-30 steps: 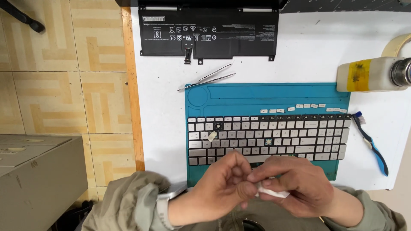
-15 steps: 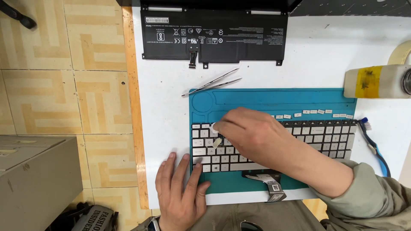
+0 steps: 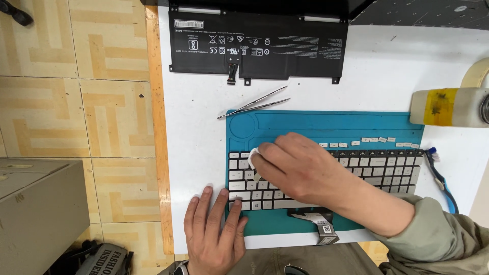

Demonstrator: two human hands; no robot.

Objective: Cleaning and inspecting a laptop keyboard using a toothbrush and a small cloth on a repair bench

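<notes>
We work at a white tabletop (image 3: 387, 66) beside tan patterned floor tiles (image 3: 76, 102). One silver laptop keyboard (image 3: 377, 170) lies on one teal silicone mat (image 3: 316, 125), long axis left to right. Our right hand (image 3: 300, 170) pinches a small white wipe (image 3: 253, 159) against its left keys. Our left hand (image 3: 213, 231), fingers spread flat, presses the near-left corner. One pair of steel tweezers (image 3: 254, 107) and one black flat battery (image 3: 260, 46) lie beyond.

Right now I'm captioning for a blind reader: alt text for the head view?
The right hand presses a small white wipe onto a silver keyboard on a teal mat, while the left hand steadies the keyboard's corner. Tweezers and a black battery lie beyond.
</notes>
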